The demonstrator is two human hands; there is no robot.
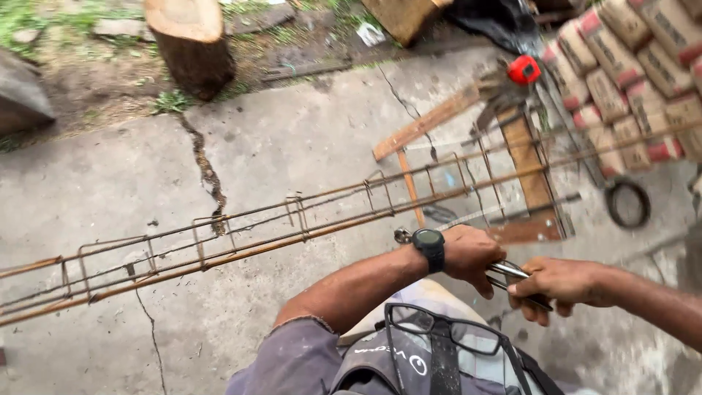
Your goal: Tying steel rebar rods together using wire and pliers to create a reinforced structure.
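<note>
Low in the right half of the frame, the left hand, with a black watch on its wrist, is clenched around a shiny metal tool. The right hand grasps the same tool from the right. Just above them, a long rusty rebar cage runs across the cracked concrete floor. Stacked sacks fill the upper right corner, a tree stump the upper left

Cracked grey concrete floor carries a long rusty rebar cage — laid lengthwise. Brown wooden planks, a dark wire coil and stacked cement sacks rest nearby.
</note>
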